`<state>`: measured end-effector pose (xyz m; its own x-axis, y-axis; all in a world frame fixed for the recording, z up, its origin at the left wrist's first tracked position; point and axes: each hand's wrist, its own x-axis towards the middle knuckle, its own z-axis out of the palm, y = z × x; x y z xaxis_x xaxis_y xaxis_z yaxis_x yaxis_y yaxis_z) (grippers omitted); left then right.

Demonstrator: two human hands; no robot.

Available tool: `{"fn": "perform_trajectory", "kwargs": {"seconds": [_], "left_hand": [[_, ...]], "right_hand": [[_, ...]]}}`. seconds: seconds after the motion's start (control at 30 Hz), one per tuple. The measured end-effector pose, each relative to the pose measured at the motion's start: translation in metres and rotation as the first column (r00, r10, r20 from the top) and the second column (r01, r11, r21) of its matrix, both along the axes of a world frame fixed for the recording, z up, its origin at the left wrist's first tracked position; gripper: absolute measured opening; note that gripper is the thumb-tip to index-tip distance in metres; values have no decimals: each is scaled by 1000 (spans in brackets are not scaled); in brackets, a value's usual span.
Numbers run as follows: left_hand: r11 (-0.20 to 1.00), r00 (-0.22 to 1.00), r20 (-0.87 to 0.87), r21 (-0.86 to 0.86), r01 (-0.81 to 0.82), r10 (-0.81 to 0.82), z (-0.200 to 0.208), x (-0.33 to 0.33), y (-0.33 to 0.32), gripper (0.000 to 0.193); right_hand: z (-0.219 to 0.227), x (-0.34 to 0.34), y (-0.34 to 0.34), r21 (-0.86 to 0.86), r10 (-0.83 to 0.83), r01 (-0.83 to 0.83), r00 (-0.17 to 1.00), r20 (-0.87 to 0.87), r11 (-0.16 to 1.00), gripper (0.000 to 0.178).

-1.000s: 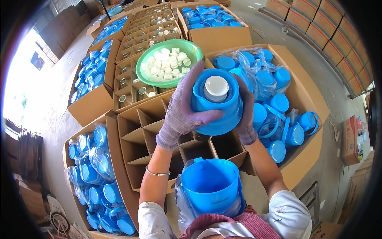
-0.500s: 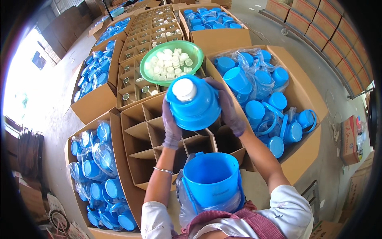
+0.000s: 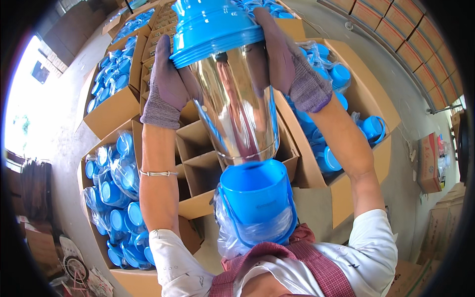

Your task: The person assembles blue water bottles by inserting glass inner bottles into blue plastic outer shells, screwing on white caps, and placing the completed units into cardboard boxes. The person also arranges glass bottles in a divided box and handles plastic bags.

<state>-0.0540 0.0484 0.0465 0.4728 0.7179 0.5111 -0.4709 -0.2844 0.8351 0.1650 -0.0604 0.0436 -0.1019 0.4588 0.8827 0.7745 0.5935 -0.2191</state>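
Observation:
Between both gloved hands I hold a silver glass vacuum-flask liner [image 3: 240,109], topped by a blue plastic collar [image 3: 213,32]. My left hand [image 3: 167,79] presses against one side, just under the collar. On the opposite side, my right hand [image 3: 292,67] lies along the collar and the liner's upper part. The liner hangs tilted, its rounded bottom at the far rim of a blue flask casing [image 3: 255,190]; whether it touches the rim, I cannot tell. That casing stands mouth up against my body, with its handle hanging down and crumpled clear plastic around its lower part.
A divided cardboard box [image 3: 200,166] stands beyond the casing. Left of it, an open carton [image 3: 118,129] holds several bagged blue casings, and another [image 3: 111,109] sits behind. On the right is a carton [image 3: 368,94] of blue parts. Stacked brown boxes [image 3: 405,29] line the far right.
My hands have raised the liner, and it has tipped so that its silver body shows below the collar. The white cap on top and the green basin are now out of sight.

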Motion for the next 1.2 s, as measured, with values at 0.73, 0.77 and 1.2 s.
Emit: {"fn": "perform_trajectory", "kwargs": {"seconds": [0.73, 0.77, 1.2], "left_hand": [[891, 707, -588, -433, 135, -393, -105, -76, -194, 68], [877, 708, -561, -444, 181, -430, -106, -76, -188, 69], [851, 774, -475, -502, 152, -419, -132, -76, -190, 84]], "right_hand": [[-109, -54, -206, -632, -340, -675, 533, -775, 382, 51], [-101, -43, -200, -752, -330, -617, 678, -657, 232, 51], [-102, -63, -136, -670, -312, -683, 594, -741, 291, 99]]}}
